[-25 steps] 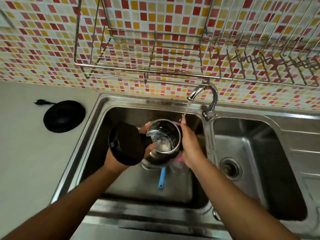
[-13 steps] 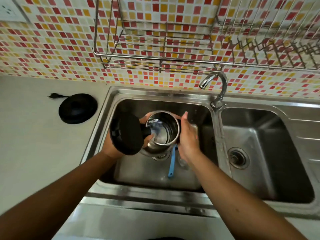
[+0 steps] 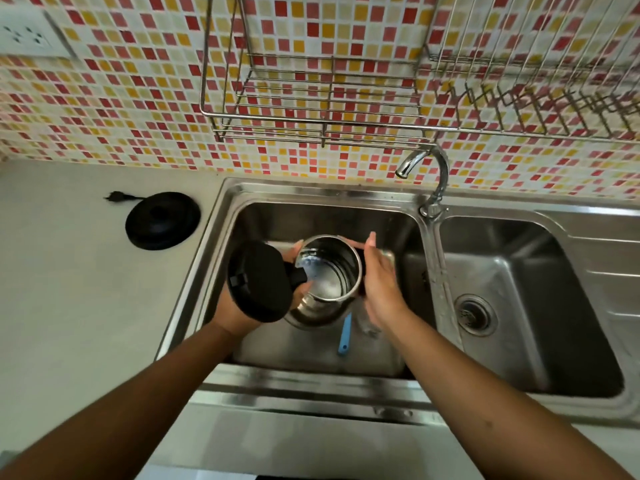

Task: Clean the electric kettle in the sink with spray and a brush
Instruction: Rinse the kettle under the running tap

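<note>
A steel electric kettle (image 3: 329, 271) is held over the left sink basin (image 3: 311, 216), tilted, with its black lid (image 3: 258, 280) flipped open to the left. A little water lies inside it. My left hand (image 3: 239, 311) grips the kettle from the left, mostly hidden behind the lid. My right hand (image 3: 379, 282) presses flat against the kettle's right side. A brush with a blue handle (image 3: 345, 336) lies on the basin floor under the kettle. A clear object, perhaps the spray bottle (image 3: 367, 323), lies below my right wrist.
The faucet (image 3: 434, 168) stands between the two basins, with no water running. The right basin (image 3: 519, 306) has an open drain (image 3: 472, 315). The black kettle base (image 3: 162, 220) with its plug sits on the counter at left. Wire dish racks (image 3: 318, 109) hang above the sink.
The water stream from the faucet has stopped. The kettle has come away from under the spout, toward the middle of the left basin. Both hands stay on it.
</note>
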